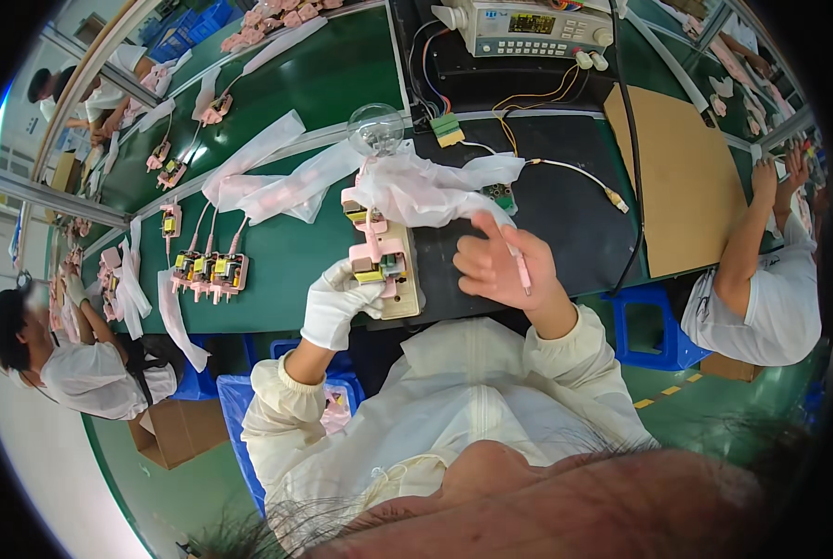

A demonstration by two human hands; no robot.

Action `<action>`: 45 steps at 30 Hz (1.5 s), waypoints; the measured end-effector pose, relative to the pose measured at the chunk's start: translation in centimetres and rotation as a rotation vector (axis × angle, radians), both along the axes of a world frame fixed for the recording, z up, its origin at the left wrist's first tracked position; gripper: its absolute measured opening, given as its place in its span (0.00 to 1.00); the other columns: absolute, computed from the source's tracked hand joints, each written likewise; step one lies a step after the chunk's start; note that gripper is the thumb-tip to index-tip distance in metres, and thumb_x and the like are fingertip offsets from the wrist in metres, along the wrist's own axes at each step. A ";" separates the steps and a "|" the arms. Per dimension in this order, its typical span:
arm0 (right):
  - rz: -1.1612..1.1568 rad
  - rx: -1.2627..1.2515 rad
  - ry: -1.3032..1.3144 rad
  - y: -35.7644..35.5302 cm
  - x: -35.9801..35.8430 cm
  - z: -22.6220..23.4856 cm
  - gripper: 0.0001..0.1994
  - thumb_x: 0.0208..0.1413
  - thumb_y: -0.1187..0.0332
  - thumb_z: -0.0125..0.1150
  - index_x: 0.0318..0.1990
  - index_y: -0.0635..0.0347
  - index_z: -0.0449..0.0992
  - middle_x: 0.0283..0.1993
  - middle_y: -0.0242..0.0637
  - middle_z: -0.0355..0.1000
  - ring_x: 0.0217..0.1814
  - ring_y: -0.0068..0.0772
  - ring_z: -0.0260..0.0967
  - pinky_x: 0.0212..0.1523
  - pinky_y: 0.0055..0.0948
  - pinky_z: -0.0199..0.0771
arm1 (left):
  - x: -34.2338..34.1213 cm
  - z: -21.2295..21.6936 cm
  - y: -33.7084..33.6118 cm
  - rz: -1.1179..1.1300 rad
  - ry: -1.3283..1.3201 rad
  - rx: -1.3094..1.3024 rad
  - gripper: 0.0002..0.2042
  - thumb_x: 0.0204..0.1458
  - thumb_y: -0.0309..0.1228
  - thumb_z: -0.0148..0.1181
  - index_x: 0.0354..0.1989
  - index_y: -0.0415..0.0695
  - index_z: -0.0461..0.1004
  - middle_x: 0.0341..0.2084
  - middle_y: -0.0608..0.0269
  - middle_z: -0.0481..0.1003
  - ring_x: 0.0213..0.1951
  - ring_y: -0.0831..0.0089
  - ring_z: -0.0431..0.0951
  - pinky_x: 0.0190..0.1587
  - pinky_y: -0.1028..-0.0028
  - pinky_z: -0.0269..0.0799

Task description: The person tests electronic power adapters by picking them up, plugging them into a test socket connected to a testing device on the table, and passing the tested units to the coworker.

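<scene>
My left hand [335,303], in a white glove, grips the near end of a pink plastic part with a small coil [377,261] that rests on a beige fixture block [405,284]. My bare right hand [502,265] hovers just right of the block and holds a thin pink cable [522,270] that hangs from its fingers. A clear glass bulb [376,128] stands beyond the fixture. White foam wrap [426,191] lies bunched between the bulb and my right hand.
Several pink parts with coils [211,270] lie on the green belt [323,84] at left, among white foam sleeves [267,182]. A grey test instrument [533,28] sits at the back. A cardboard sheet [686,186] lies right. Other people work at left and right.
</scene>
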State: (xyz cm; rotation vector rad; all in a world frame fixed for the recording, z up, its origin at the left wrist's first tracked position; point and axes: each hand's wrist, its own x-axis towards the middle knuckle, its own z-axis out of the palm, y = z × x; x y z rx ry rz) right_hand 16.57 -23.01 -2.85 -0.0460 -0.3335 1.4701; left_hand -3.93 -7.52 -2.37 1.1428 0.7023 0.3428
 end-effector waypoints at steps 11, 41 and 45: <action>0.040 -0.321 -1.254 -3.6 4.3 1.2 0.09 0.52 0.67 0.58 0.31 0.66 0.76 0.24 0.34 0.72 0.24 0.20 0.70 0.26 0.18 0.68 | -0.4 -2.2 2.7 -0.190 0.152 0.523 0.19 0.28 0.26 0.76 0.30 0.44 0.72 0.25 0.71 0.74 0.28 0.83 0.73 0.30 0.80 0.72; -1.178 -0.413 -1.817 1.2 8.7 -2.9 0.09 0.44 0.78 0.55 0.36 0.65 0.73 0.33 0.40 0.67 0.36 0.37 0.67 0.37 0.27 0.66 | 4.9 -5.0 9.6 -0.179 -0.193 0.214 0.20 0.43 0.15 0.60 0.48 0.36 0.69 0.40 0.63 0.74 0.39 0.76 0.74 0.42 0.76 0.71; -1.140 -0.476 -1.798 0.8 9.3 -3.2 0.10 0.44 0.79 0.56 0.37 0.64 0.74 0.33 0.39 0.67 0.35 0.35 0.67 0.36 0.25 0.67 | 4.8 -3.9 9.0 -0.125 -0.189 0.157 0.18 0.43 0.19 0.62 0.46 0.38 0.71 0.38 0.63 0.75 0.35 0.78 0.75 0.33 0.81 0.72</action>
